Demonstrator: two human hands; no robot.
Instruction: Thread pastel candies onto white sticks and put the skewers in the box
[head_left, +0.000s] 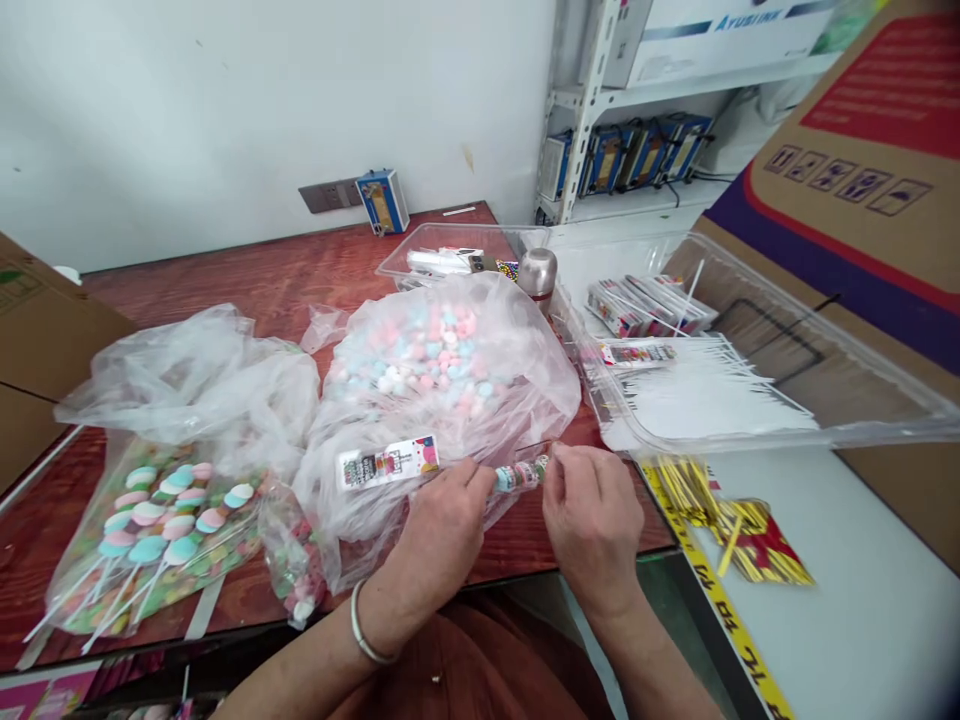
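Note:
My left hand and my right hand pinch the two ends of a short candy skewer of pastel sweets, held level just above the table's front edge. A printed paper label lies beside my left hand, on a clear plastic bag full of loose pink, blue and white sweets. Both hands are closed on the skewer.
A bag of finished pastel lollipops on white sticks lies at the left. A clear tray with white sticks and label packs sits at the right, gold twist ties in front of it. Cardboard boxes flank both sides.

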